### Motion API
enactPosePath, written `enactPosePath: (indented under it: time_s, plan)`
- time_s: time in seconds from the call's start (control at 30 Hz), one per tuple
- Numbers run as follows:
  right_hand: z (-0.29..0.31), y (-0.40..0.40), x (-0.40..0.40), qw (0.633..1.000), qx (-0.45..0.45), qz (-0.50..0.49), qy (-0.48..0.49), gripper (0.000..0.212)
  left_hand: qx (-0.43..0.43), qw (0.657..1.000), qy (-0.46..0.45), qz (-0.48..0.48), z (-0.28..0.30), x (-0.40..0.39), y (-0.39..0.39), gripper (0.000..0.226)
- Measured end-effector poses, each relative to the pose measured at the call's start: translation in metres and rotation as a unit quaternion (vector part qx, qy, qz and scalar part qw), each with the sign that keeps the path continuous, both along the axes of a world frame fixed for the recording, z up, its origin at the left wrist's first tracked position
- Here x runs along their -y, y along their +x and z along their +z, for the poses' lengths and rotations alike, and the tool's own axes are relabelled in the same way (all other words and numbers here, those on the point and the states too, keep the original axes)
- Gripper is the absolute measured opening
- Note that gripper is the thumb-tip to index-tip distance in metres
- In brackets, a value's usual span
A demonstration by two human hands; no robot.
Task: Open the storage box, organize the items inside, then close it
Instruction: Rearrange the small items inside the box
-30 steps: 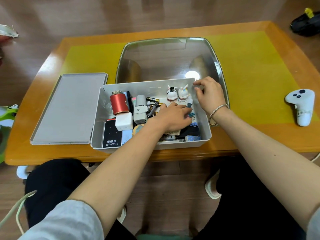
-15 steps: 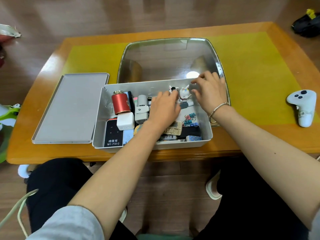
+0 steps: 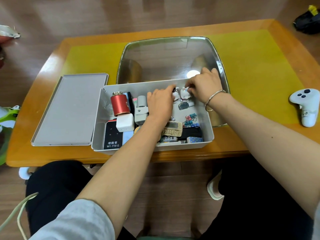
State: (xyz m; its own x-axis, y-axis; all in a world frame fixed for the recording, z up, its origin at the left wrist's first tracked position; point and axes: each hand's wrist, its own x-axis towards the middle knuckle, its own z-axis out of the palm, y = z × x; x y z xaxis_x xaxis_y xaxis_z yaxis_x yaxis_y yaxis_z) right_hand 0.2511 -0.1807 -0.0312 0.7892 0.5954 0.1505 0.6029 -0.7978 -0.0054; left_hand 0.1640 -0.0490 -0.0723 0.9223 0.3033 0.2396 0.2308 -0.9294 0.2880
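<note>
The grey storage box [image 3: 208,125] stands open at the table's front edge, its flat lid [image 3: 69,110] lying to the left. Inside are a red canister [image 3: 119,104], a white charger cube [image 3: 125,122], a black Wi-Fi device [image 3: 112,138], a beige remote [image 3: 172,129], binder clips [image 3: 190,119] and two small animal figurines. My left hand [image 3: 160,103] reaches across the box, fingertips touching the dark-topped figurine [image 3: 176,96]. My right hand [image 3: 204,85] pinches the white unicorn figurine [image 3: 185,94] at the box's back wall.
A large shiny metal tray [image 3: 166,56] lies behind the box on the yellow mat [image 3: 251,66]. A white game controller [image 3: 307,106] rests at the table's right. My knees sit under the near table edge. A black object [image 3: 307,21] lies on the floor far right.
My left hand moved from the box's front right toward the back and reached the dark-topped figurine. My right hand came down from the box rim onto the unicorn figurine.
</note>
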Motion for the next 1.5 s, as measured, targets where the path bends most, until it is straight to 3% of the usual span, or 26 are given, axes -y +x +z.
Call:
enactPosePath:
  time_s: [0.87, 1.5]
  plan:
    - [0.011, -0.006, 0.0, 0.998, 0.032, 0.018, -0.058, 0.021, 0.03, 0.999, -0.02, 0.009, 0.002, 0.002, 0.001, 0.017]
    - [0.012, -0.007, 0.0, 0.997, 0.028, 0.027, -0.063, 0.02, 0.007, 0.997, -0.068, -0.022, 0.007, 0.011, 0.001, 0.027]
